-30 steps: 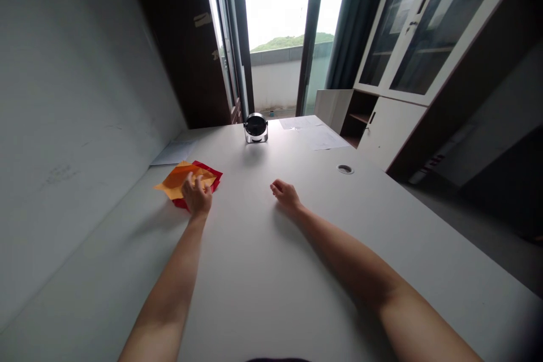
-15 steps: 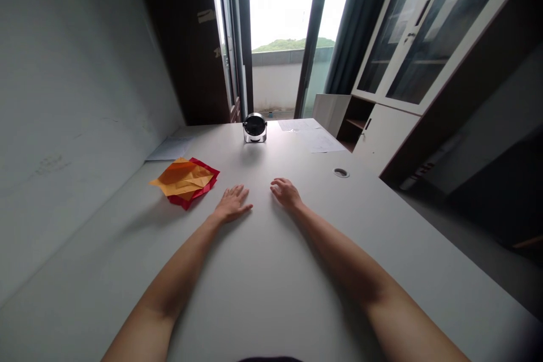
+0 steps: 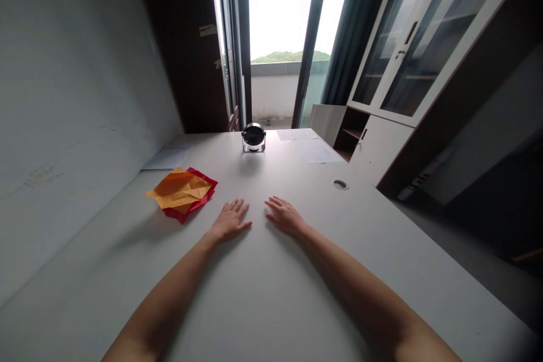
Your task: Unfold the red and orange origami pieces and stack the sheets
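Note:
My left hand [image 3: 231, 219] lies flat on the white table [image 3: 254, 294], fingers spread and holding nothing. Opposite it, my right hand [image 3: 283, 215] rests on the same surface with its fingers stretched out, also without anything in it. A small gap separates the two hands. To the left of my left hand, creased orange paper [image 3: 182, 189] lies over red paper [image 3: 207, 195]; neither hand touches them. Farther back stands a round black object in a silvery U-shaped stand [image 3: 253, 138], whose kind I cannot make out.
White sheets [image 3: 316, 150] lie at the table's back right, and another sheet [image 3: 165, 157] lies by the left wall. A round cable hole [image 3: 340, 184] sits in the tabletop at right. Beyond the right edge stands a white cabinet [image 3: 379, 141] with a lower door open.
My right hand has straightened its curled fingers and laid them flatter on the table. The left hand keeps its place. The view has tilted slightly upward, so everything appears lower.

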`<state>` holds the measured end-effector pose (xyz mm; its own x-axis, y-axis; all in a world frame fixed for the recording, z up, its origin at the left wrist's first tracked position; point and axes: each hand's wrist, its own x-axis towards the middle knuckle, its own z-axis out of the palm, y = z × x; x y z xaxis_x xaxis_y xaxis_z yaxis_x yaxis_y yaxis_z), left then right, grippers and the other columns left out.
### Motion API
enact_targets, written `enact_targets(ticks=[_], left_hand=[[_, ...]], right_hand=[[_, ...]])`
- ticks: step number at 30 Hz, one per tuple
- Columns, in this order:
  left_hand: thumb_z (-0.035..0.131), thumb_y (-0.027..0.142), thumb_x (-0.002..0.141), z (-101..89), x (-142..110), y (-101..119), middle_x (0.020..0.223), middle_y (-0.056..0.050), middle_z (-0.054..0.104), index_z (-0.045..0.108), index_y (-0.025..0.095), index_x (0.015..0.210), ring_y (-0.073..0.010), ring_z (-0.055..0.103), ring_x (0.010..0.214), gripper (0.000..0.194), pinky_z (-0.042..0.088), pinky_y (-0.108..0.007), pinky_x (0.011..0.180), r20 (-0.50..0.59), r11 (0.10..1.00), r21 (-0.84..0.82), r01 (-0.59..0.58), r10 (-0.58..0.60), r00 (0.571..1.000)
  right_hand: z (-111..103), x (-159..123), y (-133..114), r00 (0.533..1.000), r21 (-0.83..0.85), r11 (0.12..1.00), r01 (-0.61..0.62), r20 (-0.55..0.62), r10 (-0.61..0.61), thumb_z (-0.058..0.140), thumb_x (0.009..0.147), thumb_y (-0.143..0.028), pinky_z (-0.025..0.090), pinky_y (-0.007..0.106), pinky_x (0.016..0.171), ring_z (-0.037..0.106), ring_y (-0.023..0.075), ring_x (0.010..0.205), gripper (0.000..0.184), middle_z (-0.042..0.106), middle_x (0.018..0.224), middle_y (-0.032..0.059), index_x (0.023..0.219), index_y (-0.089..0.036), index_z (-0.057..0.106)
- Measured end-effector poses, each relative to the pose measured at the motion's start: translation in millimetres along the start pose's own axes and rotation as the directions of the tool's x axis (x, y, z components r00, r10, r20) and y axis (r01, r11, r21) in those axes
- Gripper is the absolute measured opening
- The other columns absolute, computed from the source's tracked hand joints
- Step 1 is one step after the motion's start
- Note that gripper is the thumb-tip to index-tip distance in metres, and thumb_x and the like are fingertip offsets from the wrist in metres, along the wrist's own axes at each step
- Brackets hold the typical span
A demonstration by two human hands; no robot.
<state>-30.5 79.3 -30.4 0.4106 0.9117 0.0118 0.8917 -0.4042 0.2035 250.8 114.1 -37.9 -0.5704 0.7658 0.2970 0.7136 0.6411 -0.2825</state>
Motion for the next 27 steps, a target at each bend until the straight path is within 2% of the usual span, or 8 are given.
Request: enact_targets(ticks=[8, 22, 27], left_hand=[[0.045, 0.055, 0.096, -2.5, -18, 7, 0.162, -0.007, 0.031, 0.042, 0.029, 0.149, -0.0272, 0.024, 0.15, 0.06, 0.017, -0.049, 0.122, -0.058, 0.997, -0.061, -0.041, 0.037, 0.998], [0.048, 0.049, 0.096, -2.7, -15, 12, 0.155, -0.008, 0.042, 0.051, 0.027, 0.141, -0.027, 0.035, 0.144, 0.051, 0.022, -0.049, 0.122, -0.159, 0.996, -0.071, -0.048, 0.036, 0.987], [0.049, 0.05, 0.095, -1.9, -15, 14, 0.154, -0.009, 0.044, 0.052, 0.026, 0.14, -0.0272, 0.036, 0.143, 0.052, 0.023, -0.048, 0.121, -0.163, 0.997, -0.058, -0.052, 0.042, 0.986]], right_hand=[[-6, -17, 0, 1.0, 0.015, 1.0, 0.017, -0.013, -0.016, 0.05, 0.096, -0.045, 0.038, 0.047, 0.116, 0.042, 0.0283, 0.141, 0.049, 0.051, 0.148, 0.0092, 0.141, -0.024, 0.055], [-10, -12, -8, 1.0, 0.008, 1.0, 0.018, 0.015, -0.018, 0.054, 0.094, -0.04, 0.036, 0.043, 0.115, 0.047, 0.0253, 0.137, 0.04, 0.055, 0.144, 0.0061, 0.132, -0.029, 0.062], [-7, -13, -13, 0.998, -0.046, 0.999, 0.012, 0.057, -0.009, 0.047, 0.098, -0.043, 0.03, 0.046, 0.118, 0.041, 0.0254, 0.142, 0.046, 0.048, 0.151, 0.0077, 0.141, -0.028, 0.054]])
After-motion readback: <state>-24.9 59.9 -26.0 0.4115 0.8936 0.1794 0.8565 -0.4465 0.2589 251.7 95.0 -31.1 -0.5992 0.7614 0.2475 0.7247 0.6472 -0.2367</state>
